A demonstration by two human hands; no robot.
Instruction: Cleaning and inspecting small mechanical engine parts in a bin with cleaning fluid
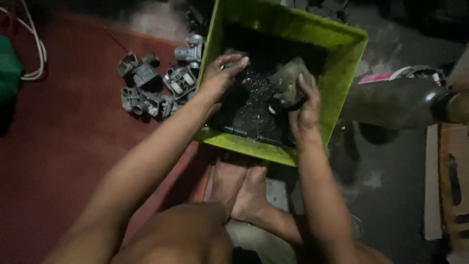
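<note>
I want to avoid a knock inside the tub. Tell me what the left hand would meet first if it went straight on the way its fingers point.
The left hand points up and right across the green tub. First in line looks like the grey part held by the right hand, though depth is unclear.

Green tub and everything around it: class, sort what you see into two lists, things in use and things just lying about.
In use:
- green tub of dark liquid
- grimy metal part, in the right hand
- left hand, fingers over the tub's liquid

Lying about:
- grey metal parts on the red floor
- white cord
- dark cylinder
- cardboard
</note>
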